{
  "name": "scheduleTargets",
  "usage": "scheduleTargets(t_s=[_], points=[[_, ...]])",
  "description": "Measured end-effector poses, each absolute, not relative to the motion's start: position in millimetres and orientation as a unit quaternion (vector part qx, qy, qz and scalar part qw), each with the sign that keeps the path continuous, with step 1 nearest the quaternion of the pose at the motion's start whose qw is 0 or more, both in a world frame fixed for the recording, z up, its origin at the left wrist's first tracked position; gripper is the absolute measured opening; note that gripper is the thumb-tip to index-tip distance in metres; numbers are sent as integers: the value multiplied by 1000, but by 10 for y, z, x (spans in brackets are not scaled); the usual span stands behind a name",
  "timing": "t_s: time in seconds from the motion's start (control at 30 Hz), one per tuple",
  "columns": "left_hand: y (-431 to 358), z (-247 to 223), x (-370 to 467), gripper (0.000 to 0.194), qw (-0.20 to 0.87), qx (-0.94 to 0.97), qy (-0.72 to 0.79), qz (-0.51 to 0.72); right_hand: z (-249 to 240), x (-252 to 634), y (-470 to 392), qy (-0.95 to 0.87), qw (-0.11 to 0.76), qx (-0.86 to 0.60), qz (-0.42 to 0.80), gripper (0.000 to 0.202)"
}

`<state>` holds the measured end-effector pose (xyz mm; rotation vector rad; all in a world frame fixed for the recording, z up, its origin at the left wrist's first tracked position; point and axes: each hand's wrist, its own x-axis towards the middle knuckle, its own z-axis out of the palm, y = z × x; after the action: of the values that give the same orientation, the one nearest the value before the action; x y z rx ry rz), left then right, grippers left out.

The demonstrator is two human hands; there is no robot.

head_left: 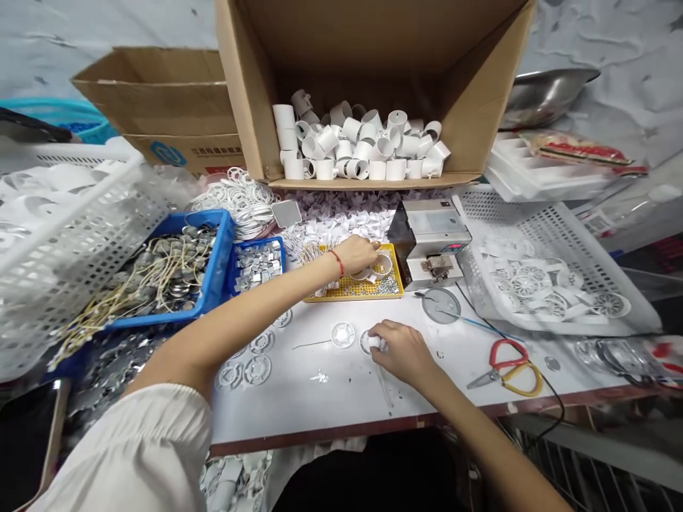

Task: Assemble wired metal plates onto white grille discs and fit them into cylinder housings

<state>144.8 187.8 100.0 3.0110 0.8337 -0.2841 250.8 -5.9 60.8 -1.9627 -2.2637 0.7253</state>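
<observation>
My left hand (358,256) reaches over the yellow tray (349,297), close to white plastic rings (382,266) and small metal bits in it. Its fingertips point down and away, so their grip is hidden. My right hand (401,350) is closed, with thumb and fingers pinching a small white plastic piece (376,343). That piece is over a white round plastic disc (365,343) on the table, partly covered by the fingers. Just left of it lies a spoked white disc (342,335) with a thin wire running from it.
A large cardboard box (250,92) holds white cylinders. A small machine (433,238) stands right of the tray. Scissors (506,368) and a round grey dish (441,306) lie at right. Blue bins (227,235) and white baskets (565,220) flank the table; more discs (257,369) lie left.
</observation>
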Motion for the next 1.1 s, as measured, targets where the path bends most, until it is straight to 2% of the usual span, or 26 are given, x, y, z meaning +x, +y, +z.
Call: scheduleTargets(t_s=[0.07,0.13,0.23,0.33,0.4,0.5,0.67,0.73,0.8,0.87,0.93,1.03,1.1], points=[[1783,1133,1408,33,0,957,282,-70,617,2501,-29,-743,18,-628,231,27],[1605,1268,1287,36,28,948,316,0,635,2502,0,-757,4,-613,229,25],[1199,1346,961,41,178,893,377,170,653,2510,28,-777,-11,-586,229,22],[715,1154,584,37,375,773,438,264,637,2540,27,-787,-12,-571,234,20],[429,919,399,29,417,697,490,316,616,2565,14,-787,-8,-568,239,19],[159,574,310,26,357,682,559,308,602,2569,6,-780,-11,-575,246,19],[81,296,509,36,188,811,546,90,623,2499,54,-746,-30,-619,242,19],[32,284,568,36,170,812,556,41,619,2487,54,-738,-31,-627,246,18],[-70,311,571,38,196,785,586,49,601,2490,24,-730,-26,-635,252,18],[-199,362,537,43,272,739,606,108,577,2498,-22,-718,-17,-649,252,19],[-318,414,505,48,400,663,602,195,555,2504,-58,-708,-11,-661,248,19],[-450,458,522,41,598,509,542,300,544,2507,-50,-706,-7,-666,241,18],[-521,462,562,34,660,443,508,332,556,2507,-8,-711,-12,-660,243,18]])
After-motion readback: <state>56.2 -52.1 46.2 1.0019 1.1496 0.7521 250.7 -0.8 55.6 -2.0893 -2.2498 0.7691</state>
